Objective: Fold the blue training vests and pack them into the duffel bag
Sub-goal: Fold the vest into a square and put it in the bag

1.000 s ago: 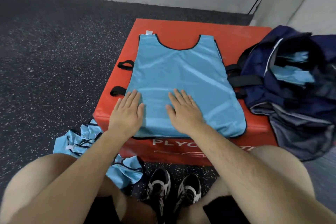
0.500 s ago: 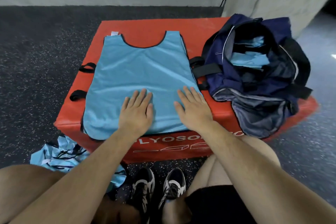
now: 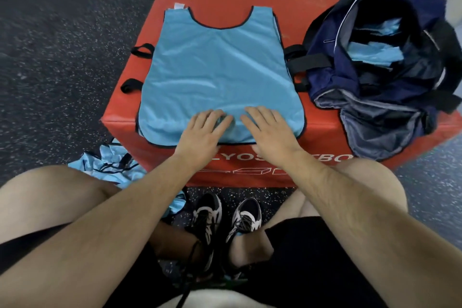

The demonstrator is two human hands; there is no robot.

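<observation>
On top of the red plyo box (image 3: 287, 5), a blue vest (image 3: 220, 70) lies spread flat, its neck opening toward 12 o'clock and its hem at the box's 6 o'clock edge. Both hands sit side by side on the hem end. The right hand (image 3: 271, 132) lies released, palm down, fingers straight on the cloth. The left hand (image 3: 203, 132) is also palm down, but its fingertips bend into a small pucker of cloth between the two hands; whether they pinch it or only press it, I cannot tell. At 3 o'clock from the vest, the navy duffel bag (image 3: 330, 75) sits open on the box with folded vests (image 3: 372, 54) inside it. At 8 o'clock, on the speckled floor (image 3: 62, 57), a crumpled heap of vests (image 3: 112, 165) lies by the foot of the box. Black-and-white shoes (image 3: 207, 215) stand at 6 o'clock, between the person's knees.
</observation>
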